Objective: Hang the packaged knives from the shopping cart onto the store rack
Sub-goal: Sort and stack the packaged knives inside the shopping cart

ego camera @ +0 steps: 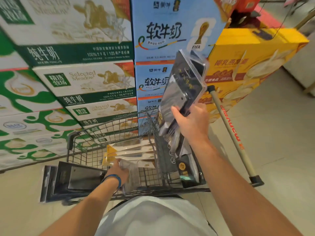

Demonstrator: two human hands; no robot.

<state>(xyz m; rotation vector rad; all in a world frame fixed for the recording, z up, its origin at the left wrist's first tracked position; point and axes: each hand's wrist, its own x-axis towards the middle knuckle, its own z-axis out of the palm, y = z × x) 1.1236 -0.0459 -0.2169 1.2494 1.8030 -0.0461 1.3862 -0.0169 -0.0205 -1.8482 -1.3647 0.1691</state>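
Above cart [109, 124], packaged knife [184, 82] juts up from clenched right grip [190, 123] (left grip [119, 172] unclear).

Grey wire shopping cart [109, 126] stands on the floor, dead ahead of the person. Behind-left: stacked green-and-white cardboard milk cartons [68, 48]. Straight behind: blue cardboard milk cartons [162, 31]. Behind-right: yellow cardboard cartons [247, 62]. Beige cart handle bar [233, 133] runs down the right side. Pale flat knife packs [134, 150] lie in the basket, left hand [119, 171] on their near end. Dark blister-packed cleavers [76, 179] overhang the cart's left edge. Right hand [192, 123] holds a clear-fronted black knife pack [184, 86] above the right wall.
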